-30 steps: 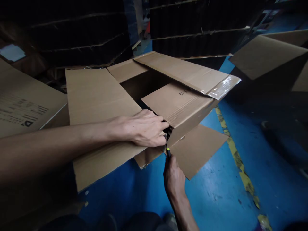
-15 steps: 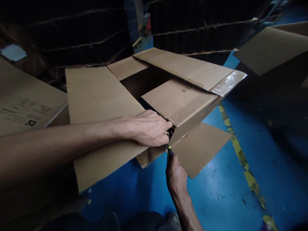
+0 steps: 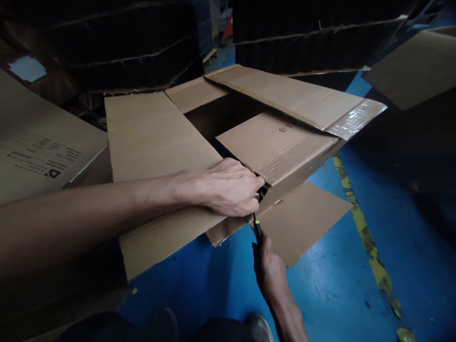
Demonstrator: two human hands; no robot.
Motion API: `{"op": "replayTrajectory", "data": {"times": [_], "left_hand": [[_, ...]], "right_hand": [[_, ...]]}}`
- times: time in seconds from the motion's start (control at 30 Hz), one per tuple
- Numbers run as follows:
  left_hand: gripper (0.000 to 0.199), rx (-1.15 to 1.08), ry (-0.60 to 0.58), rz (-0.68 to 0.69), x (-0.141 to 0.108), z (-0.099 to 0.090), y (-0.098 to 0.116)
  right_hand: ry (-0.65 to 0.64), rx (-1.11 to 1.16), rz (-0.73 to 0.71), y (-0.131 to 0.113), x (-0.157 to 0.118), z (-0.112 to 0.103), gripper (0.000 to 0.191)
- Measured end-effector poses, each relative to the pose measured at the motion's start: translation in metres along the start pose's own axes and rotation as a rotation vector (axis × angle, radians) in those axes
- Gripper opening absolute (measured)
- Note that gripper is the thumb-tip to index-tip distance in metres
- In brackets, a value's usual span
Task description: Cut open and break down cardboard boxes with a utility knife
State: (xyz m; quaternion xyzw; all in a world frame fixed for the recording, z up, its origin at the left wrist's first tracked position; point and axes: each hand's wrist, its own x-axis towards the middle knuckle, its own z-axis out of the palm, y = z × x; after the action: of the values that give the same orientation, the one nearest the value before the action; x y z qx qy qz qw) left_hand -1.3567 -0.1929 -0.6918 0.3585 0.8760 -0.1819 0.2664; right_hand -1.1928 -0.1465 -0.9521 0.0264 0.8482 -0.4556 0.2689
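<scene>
A large cardboard box (image 3: 297,166) stands in the middle with its flaps spread and a dark opening between them. My left hand (image 3: 233,187) is closed on the box's near corner, fingers curled over the edge beside the wide left flap (image 3: 153,137). Just below it, my right hand (image 3: 272,270) is wrapped round a black cutter with a yellow band (image 3: 257,230). The cutter's tip points up at the corner, close under my left fingers; its very end is hard to make out. Clear tape (image 3: 358,118) covers the end of the far flap.
Another printed carton (image 3: 42,142) stands at the left. Dark stacked bales or boxes (image 3: 124,47) line the back. At the upper right is another cardboard flap (image 3: 416,66). The blue floor (image 3: 327,285) has a worn yellow line (image 3: 366,232). My shoes show at the bottom.
The box and both hands appear slightly farther right in the view. My right hand with the cutter has dropped a little away from the corner, showing more of the cutter. My left hand keeps its hold.
</scene>
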Motion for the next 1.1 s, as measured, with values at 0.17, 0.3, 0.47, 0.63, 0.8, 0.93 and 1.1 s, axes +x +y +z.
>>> {"op": "replayTrajectory", "data": {"times": [0.17, 0.3, 0.47, 0.63, 0.8, 0.93, 1.1], "left_hand": [[0.009, 0.025, 0.037, 0.028, 0.000, 0.004, -0.003], [0.010, 0.020, 0.030, 0.029, 0.001, 0.004, -0.003], [0.012, 0.007, 0.020, 0.025, 0.001, 0.002, -0.003], [0.013, -0.014, -0.007, 0.024, 0.002, 0.001, -0.002], [0.012, -0.049, -0.015, 0.006, -0.001, -0.004, 0.002], [0.014, -0.032, -0.048, 0.008, -0.001, -0.007, 0.003], [0.031, 0.075, -0.035, 0.028, 0.004, 0.000, 0.002]], "right_hand": [[0.037, -0.065, 0.089, -0.024, 0.006, -0.015, 0.039], [0.061, -0.040, 0.142, -0.030, 0.007, -0.012, 0.040], [0.097, -0.020, 0.152, -0.029, 0.004, -0.005, 0.040], [0.029, -0.110, 0.184, -0.041, 0.009, -0.016, 0.039], [0.004, -0.156, 0.189, -0.041, 0.009, -0.014, 0.035], [0.009, -0.183, 0.184, -0.038, 0.007, -0.009, 0.035], [0.015, -0.199, 0.183, -0.048, 0.013, -0.012, 0.039]]}}
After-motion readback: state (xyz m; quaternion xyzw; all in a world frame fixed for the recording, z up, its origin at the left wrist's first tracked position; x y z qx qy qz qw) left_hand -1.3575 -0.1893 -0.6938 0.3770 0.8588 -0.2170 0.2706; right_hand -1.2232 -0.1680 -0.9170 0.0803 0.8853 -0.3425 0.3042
